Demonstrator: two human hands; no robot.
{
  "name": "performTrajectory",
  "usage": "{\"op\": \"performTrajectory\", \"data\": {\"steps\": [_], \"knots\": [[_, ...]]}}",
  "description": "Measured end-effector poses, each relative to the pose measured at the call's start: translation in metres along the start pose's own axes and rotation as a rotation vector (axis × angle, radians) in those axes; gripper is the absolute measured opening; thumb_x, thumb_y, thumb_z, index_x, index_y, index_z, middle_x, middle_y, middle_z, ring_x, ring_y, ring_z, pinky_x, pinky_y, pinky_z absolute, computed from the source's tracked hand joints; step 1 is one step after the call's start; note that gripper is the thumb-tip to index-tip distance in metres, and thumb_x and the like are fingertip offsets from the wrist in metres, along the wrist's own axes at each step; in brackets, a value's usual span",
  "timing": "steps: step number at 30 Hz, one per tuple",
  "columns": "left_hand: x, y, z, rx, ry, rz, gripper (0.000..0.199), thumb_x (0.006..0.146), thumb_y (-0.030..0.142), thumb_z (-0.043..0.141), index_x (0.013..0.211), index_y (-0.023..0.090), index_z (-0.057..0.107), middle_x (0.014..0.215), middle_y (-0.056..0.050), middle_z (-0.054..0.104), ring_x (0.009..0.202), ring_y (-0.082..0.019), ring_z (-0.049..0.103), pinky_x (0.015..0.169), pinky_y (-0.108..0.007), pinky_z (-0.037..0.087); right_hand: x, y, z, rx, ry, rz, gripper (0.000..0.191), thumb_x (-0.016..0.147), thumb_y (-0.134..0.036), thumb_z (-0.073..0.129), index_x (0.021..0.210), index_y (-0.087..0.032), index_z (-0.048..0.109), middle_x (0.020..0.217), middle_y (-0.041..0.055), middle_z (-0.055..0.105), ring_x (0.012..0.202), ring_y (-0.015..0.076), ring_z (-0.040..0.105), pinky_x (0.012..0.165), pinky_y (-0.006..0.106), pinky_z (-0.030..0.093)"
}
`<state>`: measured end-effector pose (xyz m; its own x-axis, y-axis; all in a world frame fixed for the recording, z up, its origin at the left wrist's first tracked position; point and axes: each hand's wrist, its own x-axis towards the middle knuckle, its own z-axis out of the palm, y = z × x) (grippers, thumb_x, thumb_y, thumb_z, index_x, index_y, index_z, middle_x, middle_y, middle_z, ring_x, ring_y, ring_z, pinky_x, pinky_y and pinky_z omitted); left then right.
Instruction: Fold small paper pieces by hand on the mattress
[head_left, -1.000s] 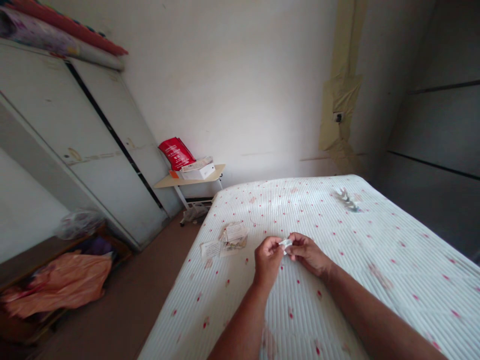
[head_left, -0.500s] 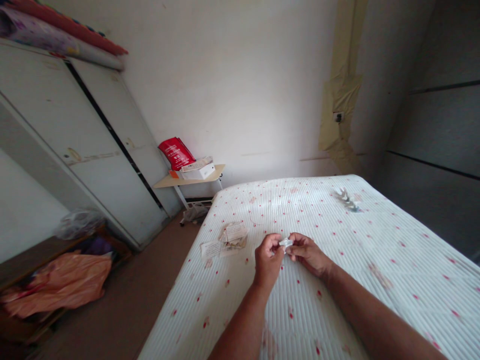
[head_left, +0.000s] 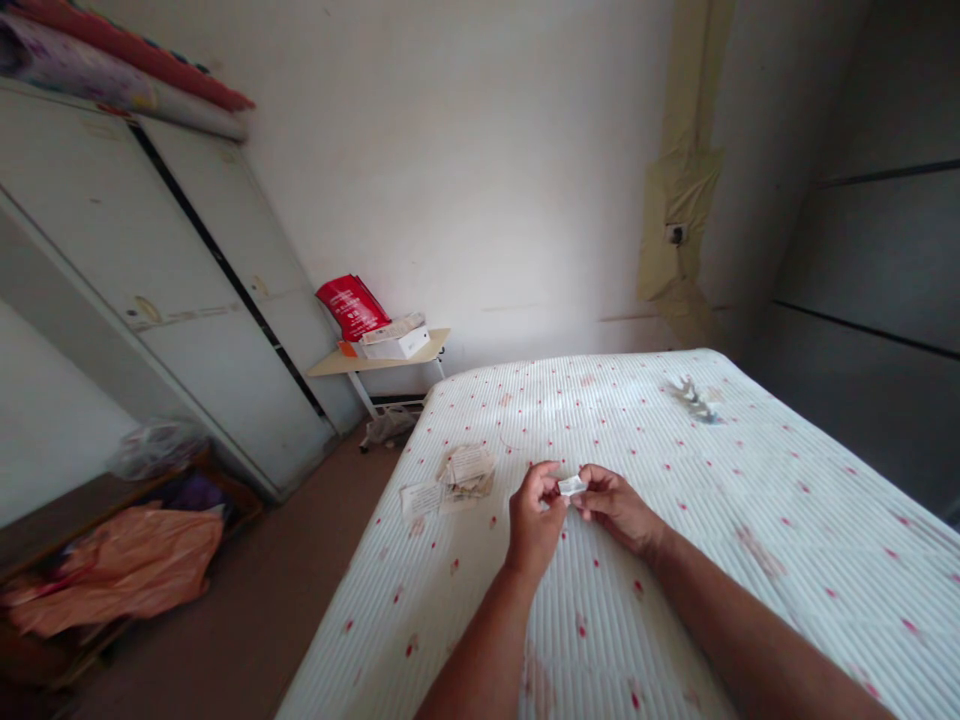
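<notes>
A small folded piece of paper (head_left: pixel 571 486), whitish with grey marks, is pinched between both hands above the bed. My left hand (head_left: pixel 537 510) grips its left end between thumb and fingers. On the other end, the thumb and index finger of my right hand (head_left: pixel 613 505) are closed. The fingers cover parts of its edges. To the left of my hands, a loose pile of printed paper slips (head_left: pixel 469 468) lies on the striped, red-dotted bedspread (head_left: pixel 600 640). Farther off to the right rests a cluster of small folded grey-white paper shapes (head_left: pixel 694 402).
Beyond the bed's far left corner stands a small table (head_left: pixel 330 364) with a red bag (head_left: pixel 352 307) and a white box (head_left: pixel 397 344). A pale cabinet (head_left: pixel 225 300) lines the left wall. An orange plastic bag (head_left: pixel 127 565) lies on a low shelf at lower left.
The paper between my fingers has turned a little and now shows a flatter, wider face. The fingers of my left hand have shifted slightly; both arms stay in place.
</notes>
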<state>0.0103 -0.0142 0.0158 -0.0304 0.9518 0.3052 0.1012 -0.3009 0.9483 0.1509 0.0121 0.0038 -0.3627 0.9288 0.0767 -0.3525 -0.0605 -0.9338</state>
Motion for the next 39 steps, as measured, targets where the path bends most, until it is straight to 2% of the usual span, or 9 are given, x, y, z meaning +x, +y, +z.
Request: {"op": "performTrajectory", "data": {"steps": [9, 14, 20, 27, 29, 33, 36, 39], "knots": [[0.002, 0.003, -0.002, -0.074, 0.025, -0.061, 0.042, 0.065, 0.012, 0.056, 0.107, 0.019, 0.056, 0.071, 0.002, 0.058, 0.066, -0.010, 0.052, 0.065, -0.020, 0.041, -0.001, 0.000, 0.003, -0.065, -0.015, -0.038, 0.023, 0.060, -0.026, 0.075, 0.064, -0.018, 0.053, 0.053, -0.0062, 0.053, 0.048, 0.0075, 0.041, 0.051, 0.022, 0.028], [0.003, 0.004, -0.002, -0.133, -0.016, -0.094, 0.047, 0.064, 0.011, 0.058, 0.110, 0.017, 0.054, 0.070, 0.002, 0.057, 0.063, -0.010, 0.052, 0.061, -0.019, 0.040, -0.003, -0.007, 0.007, -0.114, 0.009, -0.080, 0.020, 0.062, -0.028, 0.074, 0.069, -0.018, 0.057, 0.059, -0.0052, 0.053, 0.055, 0.0089, 0.044, 0.055, 0.023, 0.031], [0.003, 0.001, -0.004, -0.057, -0.023, -0.047, 0.047, 0.065, 0.011, 0.057, 0.111, 0.020, 0.055, 0.071, 0.002, 0.057, 0.067, -0.010, 0.051, 0.066, -0.020, 0.040, -0.004, -0.009, 0.007, -0.161, 0.046, -0.107, 0.018, 0.062, -0.031, 0.073, 0.066, -0.018, 0.060, 0.064, -0.0028, 0.057, 0.061, 0.0110, 0.048, 0.062, 0.025, 0.035], [0.005, -0.005, -0.002, -0.124, -0.002, -0.064, 0.049, 0.063, 0.010, 0.057, 0.111, 0.018, 0.054, 0.071, 0.003, 0.055, 0.064, -0.009, 0.050, 0.062, -0.019, 0.039, -0.003, -0.007, 0.005, -0.234, 0.097, -0.101, 0.022, 0.061, -0.035, 0.072, 0.065, -0.017, 0.060, 0.061, -0.0036, 0.055, 0.058, 0.0098, 0.046, 0.058, 0.024, 0.035], [0.005, -0.007, -0.002, -0.143, -0.009, -0.109, 0.042, 0.062, 0.012, 0.058, 0.104, 0.015, 0.058, 0.069, 0.002, 0.056, 0.063, -0.009, 0.050, 0.060, -0.019, 0.039, -0.004, -0.007, 0.006, -0.261, 0.110, -0.095, 0.024, 0.062, -0.036, 0.072, 0.065, -0.017, 0.058, 0.059, -0.0040, 0.053, 0.056, 0.0095, 0.045, 0.056, 0.024, 0.035], [0.006, -0.006, -0.002, -0.099, -0.045, -0.169, 0.013, 0.061, 0.017, 0.058, 0.072, 0.012, 0.063, 0.060, 0.003, 0.056, 0.058, -0.009, 0.048, 0.056, -0.019, 0.036, -0.004, -0.007, 0.010, -0.275, 0.095, -0.167, 0.026, 0.062, -0.035, 0.072, 0.074, -0.018, 0.056, 0.067, -0.0028, 0.054, 0.061, 0.0109, 0.047, 0.058, 0.024, 0.037], [0.007, -0.004, -0.005, -0.104, -0.024, -0.166, 0.011, 0.060, 0.018, 0.058, 0.069, 0.012, 0.063, 0.059, 0.003, 0.056, 0.056, -0.009, 0.048, 0.054, -0.019, 0.035, -0.005, -0.008, 0.010, -0.311, 0.112, -0.230, 0.029, 0.064, -0.032, 0.071, 0.085, -0.021, 0.054, 0.065, -0.0045, 0.049, 0.057, 0.0101, 0.045, 0.053, 0.022, 0.035], [0.008, -0.003, -0.007, -0.104, -0.001, -0.151, 0.012, 0.061, 0.017, 0.057, 0.071, 0.013, 0.063, 0.060, 0.004, 0.057, 0.056, -0.009, 0.048, 0.054, -0.018, 0.035, -0.006, -0.009, 0.009, -0.395, 0.153, -0.303, 0.022, 0.066, -0.029, 0.069, 0.080, -0.021, 0.055, 0.070, -0.0027, 0.051, 0.059, 0.0103, 0.046, 0.053, 0.023, 0.036]]}}
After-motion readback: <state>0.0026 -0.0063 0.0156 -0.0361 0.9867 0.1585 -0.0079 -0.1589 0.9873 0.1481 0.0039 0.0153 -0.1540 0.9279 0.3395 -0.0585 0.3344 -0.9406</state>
